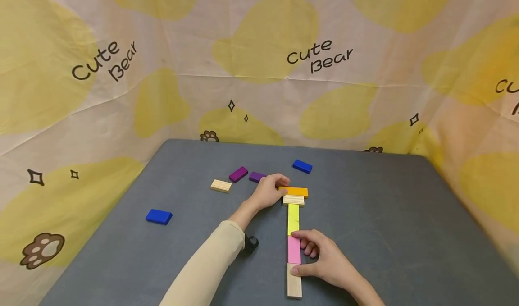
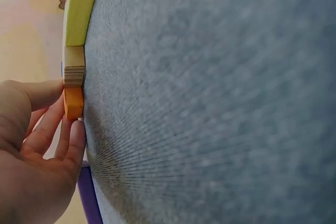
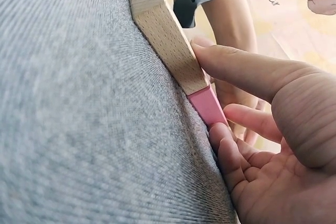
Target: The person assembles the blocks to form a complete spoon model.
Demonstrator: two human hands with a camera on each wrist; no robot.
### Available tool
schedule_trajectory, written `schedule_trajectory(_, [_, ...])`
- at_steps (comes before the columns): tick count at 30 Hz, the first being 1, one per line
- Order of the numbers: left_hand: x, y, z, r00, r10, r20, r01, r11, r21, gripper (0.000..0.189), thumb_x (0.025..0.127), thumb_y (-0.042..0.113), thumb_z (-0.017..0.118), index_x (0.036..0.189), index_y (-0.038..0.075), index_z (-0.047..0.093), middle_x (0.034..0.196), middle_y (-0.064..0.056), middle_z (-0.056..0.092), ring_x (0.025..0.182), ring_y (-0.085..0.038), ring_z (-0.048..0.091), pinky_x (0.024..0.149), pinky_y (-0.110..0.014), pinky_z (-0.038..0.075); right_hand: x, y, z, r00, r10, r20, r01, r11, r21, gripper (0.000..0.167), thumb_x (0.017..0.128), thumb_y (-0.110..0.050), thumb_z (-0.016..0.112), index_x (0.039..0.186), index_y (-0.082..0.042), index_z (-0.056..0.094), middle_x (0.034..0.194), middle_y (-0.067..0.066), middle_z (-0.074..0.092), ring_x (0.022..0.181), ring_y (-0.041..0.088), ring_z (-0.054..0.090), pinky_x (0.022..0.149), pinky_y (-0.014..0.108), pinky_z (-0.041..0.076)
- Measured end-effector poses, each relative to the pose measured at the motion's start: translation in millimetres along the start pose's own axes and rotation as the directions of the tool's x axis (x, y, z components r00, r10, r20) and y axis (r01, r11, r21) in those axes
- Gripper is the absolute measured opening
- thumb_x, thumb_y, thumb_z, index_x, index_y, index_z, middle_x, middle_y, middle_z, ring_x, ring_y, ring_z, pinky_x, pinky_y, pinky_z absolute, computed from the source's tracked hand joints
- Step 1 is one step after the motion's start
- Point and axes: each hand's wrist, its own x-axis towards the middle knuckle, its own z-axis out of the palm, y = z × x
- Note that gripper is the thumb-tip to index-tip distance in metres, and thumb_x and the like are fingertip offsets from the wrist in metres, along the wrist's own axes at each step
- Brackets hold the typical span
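My left hand (image 1: 269,191) pinches an orange block (image 1: 298,192) at the far end of a row, thumb on its near side and fingers on its far side. Against it lies a crosswise striped natural-wood block (image 1: 293,200). Toward me follow a yellow-green block (image 1: 293,218), a pink block (image 1: 294,250) and a plain wooden block (image 1: 294,288), end to end. My right hand (image 1: 330,261) lies along the row's right side. Its thumb touches the plain wooden block and its index fingertip is at the pink block's far end; the other fingers bend beside the pink one.
On the grey table (image 1: 385,216) lie a blue block (image 1: 302,166) beyond the row, a magenta block (image 1: 238,174), a purple block (image 1: 257,176) partly behind the left hand, another striped wooden block (image 1: 220,186), and a second blue block (image 1: 159,216) farther left. Patterned cloth (image 1: 259,94) hangs around the table.
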Motion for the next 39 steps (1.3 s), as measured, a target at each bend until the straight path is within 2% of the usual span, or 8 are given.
schedule_trajectory(7, [-8.7,3.7,-6.4,1.0,0.004,-0.014,-0.004,1.0,-0.006,0.032,0.093,0.012,0.07,0.123,0.004,0.064,0.119,-0.009,0.064,0.107,-0.025,0.057,0.096,-0.038,0.045,0.2,-2.6,1.7,0.999,-0.026,-0.02,0.026,1.0,0.01,0.07,0.068,-0.033,0.092,0.127,-0.013,0.062,0.093,0.003,0.052,0.083,0.022,0.049,0.069,0.027,0.044])
schedule_trajectory(17, [-22.1,5.0,-15.0,1.0,-0.001,-0.017,-0.001,0.995,-0.096,0.036,0.092,0.014,0.071,0.126,0.004,0.063,0.124,-0.011,0.063,0.112,-0.024,0.056,0.095,-0.039,0.046,0.3,-1.2,1.5,1.0,-0.018,-0.022,0.018,1.0,0.006,0.07,0.067,-0.034,0.092,0.128,-0.014,0.062,0.093,0.003,0.052,0.084,0.023,0.049,0.07,0.027,0.044])
schedule_trajectory(24, [-40.0,5.7,-30.8,0.995,-0.011,-0.101,-0.005,0.989,-0.151,0.037,0.091,0.015,0.073,0.126,0.009,0.063,0.124,-0.01,0.062,0.113,-0.022,0.057,0.093,-0.039,0.048,0.9,-1.8,1.5,1.0,-0.016,-0.021,0.016,1.0,-0.002,0.07,0.067,-0.034,0.092,0.128,-0.015,0.062,0.093,0.003,0.052,0.084,0.022,0.049,0.07,0.026,0.044])
schedule_trajectory(30, [-52.5,0.5,-43.2,0.981,-0.032,-0.191,-0.002,0.984,-0.18,0.037,0.087,0.012,0.077,0.121,0.007,0.066,0.119,-0.007,0.064,0.111,-0.024,0.058,0.092,-0.041,0.049,2.4,-1.7,0.2,1.0,0.004,-0.011,-0.004,1.0,-0.01,0.072,0.067,-0.037,0.092,0.128,-0.016,0.062,0.093,0.002,0.052,0.085,0.022,0.049,0.069,0.027,0.043])
schedule_trajectory(35, [-62.1,-6.3,-50.7,0.976,-0.048,-0.213,0.008,0.983,-0.185,0.038,0.086,0.011,0.078,0.121,0.008,0.066,0.119,-0.005,0.064,0.111,-0.026,0.058,0.093,-0.042,0.049,2.2,-0.2,0.0,1.0,0.005,-0.01,-0.005,1.0,-0.002,0.071,0.067,-0.038,0.091,0.128,-0.016,0.061,0.095,0.002,0.052,0.085,0.022,0.049,0.069,0.027,0.043])
schedule_trajectory(39, [-74.2,-13.9,-63.5,0.969,-0.069,-0.238,0.029,0.985,-0.169,0.039,0.085,0.013,0.079,0.122,0.01,0.066,0.12,-0.002,0.064,0.112,-0.021,0.056,0.093,-0.042,0.049,1.4,0.6,1.2,1.0,-0.004,-0.016,0.004,1.0,0.001,0.071,0.067,-0.037,0.091,0.128,-0.016,0.061,0.096,0.001,0.053,0.086,0.022,0.05,0.07,0.026,0.044])
